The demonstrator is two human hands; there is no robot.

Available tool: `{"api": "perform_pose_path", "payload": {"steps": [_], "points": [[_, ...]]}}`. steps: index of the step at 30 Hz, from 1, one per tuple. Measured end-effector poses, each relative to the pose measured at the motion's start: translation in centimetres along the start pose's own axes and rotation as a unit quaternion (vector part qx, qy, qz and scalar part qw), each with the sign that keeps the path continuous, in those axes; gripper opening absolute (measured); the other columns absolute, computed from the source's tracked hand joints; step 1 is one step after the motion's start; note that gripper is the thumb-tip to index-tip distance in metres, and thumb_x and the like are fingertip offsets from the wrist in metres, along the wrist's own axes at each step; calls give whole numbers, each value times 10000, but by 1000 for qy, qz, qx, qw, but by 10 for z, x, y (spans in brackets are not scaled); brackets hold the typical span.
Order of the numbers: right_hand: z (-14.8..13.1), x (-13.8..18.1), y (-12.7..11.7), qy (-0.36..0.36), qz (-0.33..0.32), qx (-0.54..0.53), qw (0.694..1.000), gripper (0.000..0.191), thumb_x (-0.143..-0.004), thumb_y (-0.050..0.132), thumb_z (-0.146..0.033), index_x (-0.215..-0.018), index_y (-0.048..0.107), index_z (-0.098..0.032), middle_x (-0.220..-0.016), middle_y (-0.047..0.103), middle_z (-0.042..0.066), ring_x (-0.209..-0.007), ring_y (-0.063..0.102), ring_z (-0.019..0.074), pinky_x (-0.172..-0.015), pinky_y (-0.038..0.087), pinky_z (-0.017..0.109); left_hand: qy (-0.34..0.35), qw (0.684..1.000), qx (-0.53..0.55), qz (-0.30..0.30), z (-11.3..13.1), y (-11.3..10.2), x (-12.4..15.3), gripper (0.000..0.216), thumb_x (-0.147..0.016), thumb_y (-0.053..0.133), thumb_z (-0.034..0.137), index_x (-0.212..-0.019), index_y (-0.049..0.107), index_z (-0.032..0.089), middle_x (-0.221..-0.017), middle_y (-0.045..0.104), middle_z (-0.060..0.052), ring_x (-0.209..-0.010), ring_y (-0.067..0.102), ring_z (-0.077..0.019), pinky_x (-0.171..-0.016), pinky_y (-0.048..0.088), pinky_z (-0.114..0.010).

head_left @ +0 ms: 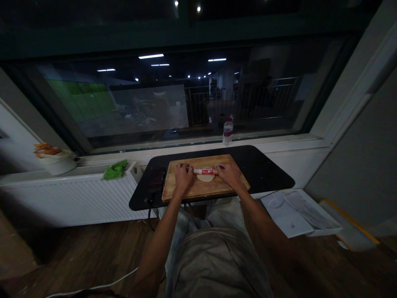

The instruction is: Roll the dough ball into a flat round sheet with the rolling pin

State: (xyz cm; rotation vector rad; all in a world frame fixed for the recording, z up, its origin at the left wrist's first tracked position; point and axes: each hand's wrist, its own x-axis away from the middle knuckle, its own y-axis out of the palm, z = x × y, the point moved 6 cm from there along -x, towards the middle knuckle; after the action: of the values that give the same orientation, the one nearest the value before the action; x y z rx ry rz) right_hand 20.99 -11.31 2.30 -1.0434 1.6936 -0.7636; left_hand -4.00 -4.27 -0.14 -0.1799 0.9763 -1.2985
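A short rolling pin (204, 171) with a red and white label or wrapper lies crosswise over a flat round of dough (205, 178). Its left end is under the closed fingers of my left hand (184, 177). My right hand (228, 174) has its fingers curled on the other end. The dough rests on a wooden cutting board (176, 191), partly covered by the pin. Beneath the board is a black table (266, 176).
A dark box-like object (156, 180) with a cable sits left of the board. A water bottle (228, 131) stands on the windowsill behind. On the left radiator (77, 203) lie a green cloth (114, 169) and a white container (60, 162). An open white box (297, 211) is at right.
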Motion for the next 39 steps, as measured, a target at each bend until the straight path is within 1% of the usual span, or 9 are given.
{"api": "perform_pose_path", "payload": {"steps": [2,5,8,11,15,22,26,34,39], "points": [[2,-2,2,5,3,18,1000,424,-1159,513,-444,-1105,892,-262,-1128,885,123,-1090,817,292,-979,582,353,12,1000,-18,-13,3,2,-1,349,-1114,513,348,-1099,822,184,-1199,748,-181,-1263,645,-363,-1199,494,-547],[-1,-6,4,-29,12,44,999,406,-1152,488,-334,-1147,880,-227,-1216,867,154,-1192,788,310,-1095,549,379,41,997,-58,-34,8,5,-1,381,-1117,488,321,-1073,838,175,-1211,780,-200,-1307,635,-375,-1254,428,-571],[-3,-8,7,-64,14,60,996,408,-1146,469,-276,-1195,864,-186,-1258,852,178,-1247,763,319,-1195,499,403,53,993,-103,-20,12,3,2,397,-1118,486,326,-1081,846,163,-1278,795,-214,-1379,610,-399,-1276,384,-596],[-1,-8,11,-60,4,69,996,432,-1160,440,-274,-1208,853,-160,-1278,841,202,-1240,765,331,-1170,520,411,50,991,-123,-3,15,-2,6,384,-1115,504,340,-1082,853,183,-1276,814,-196,-1358,633,-397,-1270,375,-600],[2,-3,14,-55,-6,53,997,444,-1174,414,-285,-1221,839,-162,-1318,828,211,-1270,765,328,-1154,532,398,30,990,-135,-31,18,-5,7,412,-1109,503,338,-1060,871,160,-1225,822,-216,-1270,683,-394,-1248,386,-588],[-6,16,7,-57,3,77,995,496,-1193,357,-310,-1226,825,-149,-1277,825,230,-1243,769,346,-1136,547,424,32,983,-176,-30,24,-9,8,455,-1109,478,332,-1037,884,139,-1151,829,-229,-1175,721,-394,-1131,475,-542],[-12,28,3,-45,6,72,996,485,-1187,365,-287,-1250,819,-127,-1296,817,247,-1241,769,356,-1154,541,440,26,985,-169,-28,26,-10,8,444,-1107,493,330,-1032,887,141,-1142,828,-222,-1177,724,-379,-1151,462,-526],[-21,57,-2,-13,51,87,995,510,-1198,385,-295,-1514,713,-65,-1521,734,246,-1442,682,332,-1232,505,439,32,974,-222,-28,33,-11,9,469,-1119,460,312,-1053,884,125,-1178,835,-202,-1190,720,-340,-1127,485,-459],[-26,75,-1,-15,53,92,994,559,-1201,339,-297,-1578,659,-36,-1605,669,263,-1526,620,340,-1269,469,460,49,973,-222,-31,33,-8,8,460,-1123,456,300,-1072,879,127,-1196,839,-188,-1203,716,-340,-1143,486,-464]]}}
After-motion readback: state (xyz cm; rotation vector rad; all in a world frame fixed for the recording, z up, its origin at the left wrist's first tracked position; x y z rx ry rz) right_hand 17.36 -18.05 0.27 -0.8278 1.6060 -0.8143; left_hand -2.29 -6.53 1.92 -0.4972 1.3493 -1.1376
